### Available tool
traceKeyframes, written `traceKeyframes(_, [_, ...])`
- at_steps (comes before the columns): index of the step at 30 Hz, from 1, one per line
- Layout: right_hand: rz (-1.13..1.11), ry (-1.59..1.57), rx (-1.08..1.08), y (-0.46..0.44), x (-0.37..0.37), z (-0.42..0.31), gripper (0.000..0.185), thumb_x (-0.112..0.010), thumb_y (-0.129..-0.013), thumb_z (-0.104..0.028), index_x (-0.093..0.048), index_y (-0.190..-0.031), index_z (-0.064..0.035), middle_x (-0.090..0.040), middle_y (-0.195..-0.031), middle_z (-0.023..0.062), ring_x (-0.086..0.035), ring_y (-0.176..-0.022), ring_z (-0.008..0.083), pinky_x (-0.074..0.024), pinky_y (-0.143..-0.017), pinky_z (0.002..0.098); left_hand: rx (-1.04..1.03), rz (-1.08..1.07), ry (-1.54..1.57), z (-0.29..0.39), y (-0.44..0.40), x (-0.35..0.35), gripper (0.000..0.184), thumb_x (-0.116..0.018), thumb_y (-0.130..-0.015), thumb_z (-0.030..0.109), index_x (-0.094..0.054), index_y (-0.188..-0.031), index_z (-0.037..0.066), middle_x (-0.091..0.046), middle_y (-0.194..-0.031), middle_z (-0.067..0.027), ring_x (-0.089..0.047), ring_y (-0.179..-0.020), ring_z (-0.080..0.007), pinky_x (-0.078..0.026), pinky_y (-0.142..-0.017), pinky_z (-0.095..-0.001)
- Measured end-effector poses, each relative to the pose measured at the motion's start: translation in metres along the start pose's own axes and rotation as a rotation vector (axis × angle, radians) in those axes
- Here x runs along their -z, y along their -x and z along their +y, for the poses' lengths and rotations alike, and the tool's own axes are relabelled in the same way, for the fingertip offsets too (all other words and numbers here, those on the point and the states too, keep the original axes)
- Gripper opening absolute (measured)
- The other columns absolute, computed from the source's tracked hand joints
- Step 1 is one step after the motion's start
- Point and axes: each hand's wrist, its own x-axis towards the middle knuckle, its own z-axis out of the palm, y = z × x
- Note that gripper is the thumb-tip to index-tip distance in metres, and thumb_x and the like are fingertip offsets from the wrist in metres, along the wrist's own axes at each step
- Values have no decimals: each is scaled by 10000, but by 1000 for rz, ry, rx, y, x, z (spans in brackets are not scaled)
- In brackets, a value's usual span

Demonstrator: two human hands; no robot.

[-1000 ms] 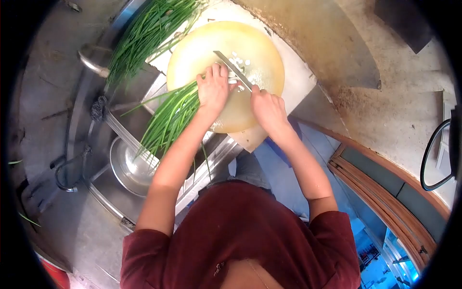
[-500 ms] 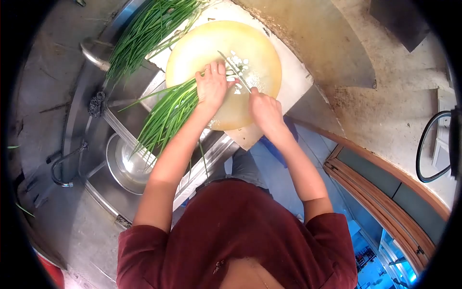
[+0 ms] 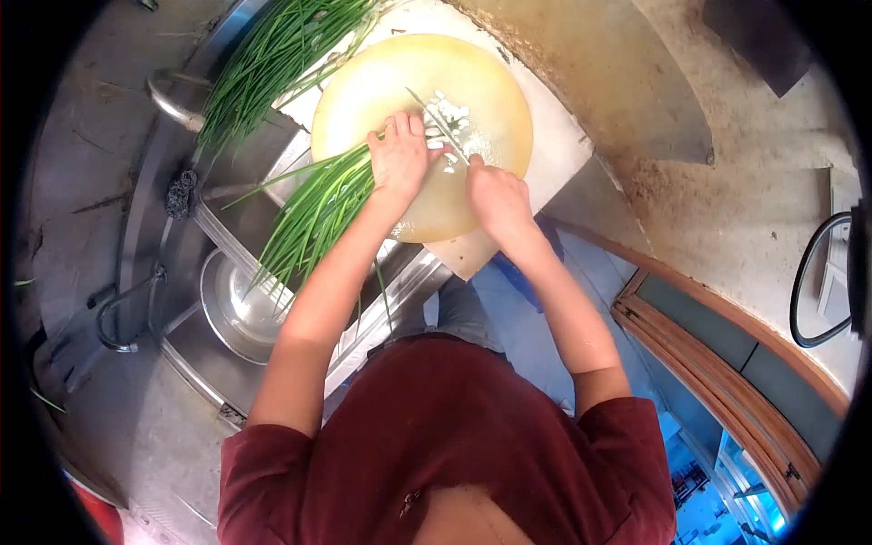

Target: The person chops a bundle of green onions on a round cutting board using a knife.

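On the round yellowish cutting board [image 3: 363,100], my left hand [image 3: 398,163] presses down on a bunch of green onions [image 3: 318,204], whose long leaves hang off the board's left side. My right hand [image 3: 499,202] is closed around the handle of a knife [image 3: 436,124]. The blade lies slantwise across the white ends of the bunch, just right of my left fingertips. Small white cut pieces [image 3: 461,116] are scattered beside the blade, mostly on its right.
A second pile of green onions [image 3: 272,68] lies at the upper left by a faucet [image 3: 174,107]. A metal bowl [image 3: 238,304] sits in the sink at the lower left. Black scrubbing wool [image 3: 181,194] rests on the sink edge. A stained wall rises at the right.
The knife and my right hand have shifted slightly up and left relative to the board. More white pieces lie by the blade. My left hand stays on the bunch.
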Motion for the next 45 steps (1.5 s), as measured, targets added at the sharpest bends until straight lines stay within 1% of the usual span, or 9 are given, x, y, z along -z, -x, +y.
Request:
traceKeyframes(4, [100,-47,128,-29,-10,-1,189,-417,-845,-54,-550,-959,19,-638,-815,249,-639,-793,385,-500,-726,460,-10,-3,20,-1,2,0,645,-642,-727,525,-498,-1119,32,-497,-1007,-80,-502,-994,-233,-398,-787,-440])
traceKeyframes(10, [-26,-69,-19,-8,16,-2,193,-425,-845,-77,-556,-944,24,-635,-814,253,-636,-783,396,-499,-716,469,26,-45,5,-1,-1,1,729,-606,-706,609,-498,-1122,20,-497,-1024,-83,-501,-1029,-215,-408,-802,-442])
traceKeyframes(13, [10,-60,4,13,3,2,174,-459,-873,-124,-549,-926,16,-626,-726,234,-630,-731,397,-490,-669,482,9,-5,-35,-2,4,-3,749,-611,-702,610,-492,-1119,-1,-494,-1012,-90,-503,-1009,-224,-406,-806,-439])
traceKeyframes(17, [86,-10,58,-3,-18,-1,176,-437,-853,-96,-555,-921,15,-633,-742,234,-639,-754,387,-497,-688,475,-2,-11,6,-3,2,-2,578,-657,-751,462,-499,-1070,6,-489,-1014,-109,-505,-974,-257,-409,-778,-425])
traceKeyframes(22, [85,-74,101,-37,-18,1,202,-421,-858,-104,-574,-863,28,-632,-764,246,-639,-799,391,-495,-720,476,-7,-21,20,-3,4,-1,631,-647,-727,524,-505,-1056,5,-493,-999,-103,-505,-978,-251,-413,-775,-425])
traceKeyframes(25, [99,-148,39,-27,5,8,213,-450,-895,-166,-584,-898,0,-632,-790,249,-626,-790,404,-479,-727,494,4,4,10,-3,-6,-1,673,-637,-706,569,-508,-1058,10,-497,-989,-101,-509,-975,-248,-418,-769,-432])
traceKeyframes(28, [109,-130,-14,-36,25,8,224,-470,-860,-171,-593,-863,16,-626,-799,273,-626,-821,412,-479,-754,493,11,-7,11,-1,7,-4,703,-628,-696,594,-509,-1071,12,-504,-982,-101,-513,-969,-248,-423,-764,-441])
traceKeyframes(40, [16,-79,18,-42,6,6,179,-501,-832,-124,-598,-850,25,-632,-842,261,-620,-836,414,-476,-752,490,26,-16,-13,-1,4,-2,732,-609,-714,598,-499,-1135,9,-498,-970,-94,-500,-972,-242,-411,-793,-425])
traceKeyframes(45, [72,-102,61,-47,-5,7,273,-467,-887,-197,-602,-863,40,-624,-818,262,-612,-807,418,-469,-738,496,4,7,-63,-1,2,-3,749,-598,-684,643,-523,-1089,18,-501,-983,-74,-518,-962,-211,-423,-773,-417])
